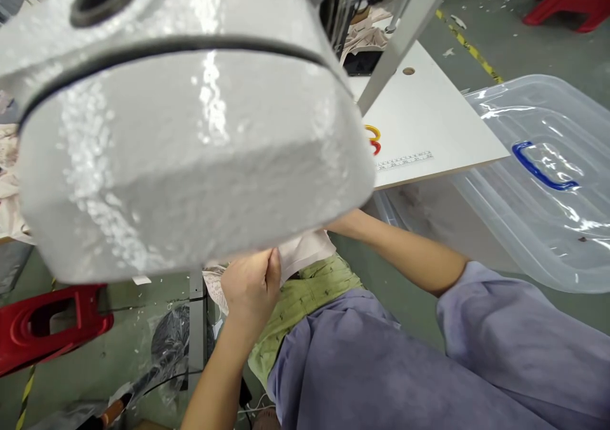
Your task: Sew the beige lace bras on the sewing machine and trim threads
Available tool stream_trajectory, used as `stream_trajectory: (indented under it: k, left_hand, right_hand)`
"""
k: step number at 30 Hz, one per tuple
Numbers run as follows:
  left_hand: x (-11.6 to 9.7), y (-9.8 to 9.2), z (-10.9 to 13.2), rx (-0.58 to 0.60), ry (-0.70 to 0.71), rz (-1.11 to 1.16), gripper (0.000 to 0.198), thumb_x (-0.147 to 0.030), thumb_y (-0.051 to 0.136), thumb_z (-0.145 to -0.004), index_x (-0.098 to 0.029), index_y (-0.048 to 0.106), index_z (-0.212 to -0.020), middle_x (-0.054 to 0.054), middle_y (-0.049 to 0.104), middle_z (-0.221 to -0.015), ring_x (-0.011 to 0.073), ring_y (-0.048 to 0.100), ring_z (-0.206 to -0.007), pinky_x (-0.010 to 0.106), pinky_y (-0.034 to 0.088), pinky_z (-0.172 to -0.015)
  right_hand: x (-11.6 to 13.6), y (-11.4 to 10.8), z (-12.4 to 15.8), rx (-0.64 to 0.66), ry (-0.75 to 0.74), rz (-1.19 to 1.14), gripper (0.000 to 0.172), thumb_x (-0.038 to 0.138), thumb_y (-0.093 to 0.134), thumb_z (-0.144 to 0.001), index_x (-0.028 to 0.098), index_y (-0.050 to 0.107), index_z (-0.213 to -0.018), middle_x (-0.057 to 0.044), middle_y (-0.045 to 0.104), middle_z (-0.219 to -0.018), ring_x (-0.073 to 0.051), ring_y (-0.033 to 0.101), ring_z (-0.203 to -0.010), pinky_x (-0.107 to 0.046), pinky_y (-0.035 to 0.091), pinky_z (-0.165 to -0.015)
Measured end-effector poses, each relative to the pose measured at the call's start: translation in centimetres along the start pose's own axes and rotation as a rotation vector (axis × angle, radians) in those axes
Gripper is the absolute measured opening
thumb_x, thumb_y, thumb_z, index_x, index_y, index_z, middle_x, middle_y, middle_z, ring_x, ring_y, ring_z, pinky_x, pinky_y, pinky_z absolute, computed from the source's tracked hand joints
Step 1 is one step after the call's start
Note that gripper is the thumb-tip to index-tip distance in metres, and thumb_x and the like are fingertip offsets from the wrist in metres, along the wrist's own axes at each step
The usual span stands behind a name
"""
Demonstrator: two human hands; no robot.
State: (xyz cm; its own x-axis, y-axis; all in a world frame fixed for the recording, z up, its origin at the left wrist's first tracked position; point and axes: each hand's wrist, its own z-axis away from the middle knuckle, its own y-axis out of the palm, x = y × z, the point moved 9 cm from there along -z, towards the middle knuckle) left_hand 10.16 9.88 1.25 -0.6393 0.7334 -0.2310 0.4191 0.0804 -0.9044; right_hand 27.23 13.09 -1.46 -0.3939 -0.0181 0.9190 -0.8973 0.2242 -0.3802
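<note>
The white head of a sewing machine (190, 144) fills most of the view, very close to the camera. Below its front edge my left hand (250, 287) is closed, pinching a piece of pale pink fabric (307, 252) that lies over my lap. My right forearm (405, 252) reaches in under the machine head, and that hand is hidden behind it. Under the fabric I see green patterned cloth (305, 296) and a purple garment (381, 366).
A white table top (429, 131) carries a printed ruler strip and yellow and red rings (374, 139). A clear plastic bin lid with a blue handle (543, 169) lies at the right. Red plastic stools (47, 325) stand on the grey floor.
</note>
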Motion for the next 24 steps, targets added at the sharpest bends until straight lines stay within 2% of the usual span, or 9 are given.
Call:
stream_trajectory:
  k: [5, 9, 13, 18, 21, 24]
  left_hand:
    - [0.0, 0.1, 0.1, -0.008, 0.015, -0.016, 0.034, -0.031, 0.045, -0.101, -0.019, 0.076, -0.102, 0.001, 0.070, -0.058, 0.0127, 0.057, -0.046, 0.026, 0.029, -0.048]
    - [0.6, -0.2, 0.4, -0.019, -0.004, -0.022, 0.032, -0.031, 0.047, -0.100, -0.020, 0.077, -0.099, 0.001, 0.071, -0.061, 0.0126, 0.060, -0.051, 0.025, 0.034, -0.052]
    - [1.4, -1.0, 1.0, -0.064, -0.058, 0.005, 0.031, -0.030, 0.049, -0.099, -0.020, 0.078, -0.095, 0.001, 0.075, -0.067, 0.0123, 0.064, -0.056, 0.024, 0.040, -0.058]
    - [3.0, -1.2, 1.9, -0.035, -0.192, 0.119, 0.031, -0.031, 0.048, -0.100, -0.021, 0.077, -0.100, -0.001, 0.075, -0.070, 0.0123, 0.067, -0.062, 0.024, 0.041, -0.060]
    - [3.9, -0.8, 2.5, 0.011, -0.260, 0.165, 0.034, -0.032, 0.045, -0.100, -0.022, 0.077, -0.099, -0.001, 0.073, -0.067, 0.0113, 0.063, -0.059, 0.024, 0.038, -0.058]
    - [4.1, -0.4, 2.6, 0.033, -0.279, 0.199, 0.034, -0.031, 0.044, -0.100, -0.022, 0.077, -0.097, -0.001, 0.072, -0.067, 0.0109, 0.060, -0.058, 0.025, 0.035, -0.055]
  right_hand:
    - [-0.1, 0.1, 0.1, -0.001, 0.021, 0.021, 0.020, 0.037, 0.064, -0.087, 0.019, 0.061, -0.081, 0.001, 0.063, -0.076, -0.018, 0.064, -0.083, -0.033, 0.054, -0.077]
    - [-0.1, 0.0, 0.1, -0.034, 0.008, 0.014, 0.021, 0.040, 0.067, -0.086, 0.020, 0.064, -0.086, -0.001, 0.064, -0.075, -0.020, 0.065, -0.084, -0.033, 0.055, -0.076]
    - [0.1, 0.9, 0.5, 0.002, -0.013, 0.040, 0.023, 0.043, 0.062, -0.089, 0.021, 0.066, -0.093, -0.003, 0.067, -0.075, -0.023, 0.066, -0.087, -0.038, 0.057, -0.081]
    - [-0.9, 1.7, 1.4, -0.034, -0.042, 0.097, 0.035, 0.050, 0.061, -0.085, 0.020, 0.067, -0.102, -0.008, 0.072, -0.092, -0.027, 0.065, -0.100, -0.044, 0.054, -0.094]
    - [-2.1, 2.4, 1.8, -0.016, -0.061, 0.131, 0.036, 0.052, 0.055, -0.085, 0.019, 0.068, -0.095, -0.010, 0.072, -0.091, -0.028, 0.067, -0.095, -0.047, 0.053, -0.097]
    - [-3.2, 3.0, 2.1, 0.035, -0.052, 0.130, 0.037, 0.055, 0.053, -0.085, 0.021, 0.067, -0.088, -0.010, 0.072, -0.084, -0.028, 0.068, -0.087, -0.048, 0.055, -0.091]
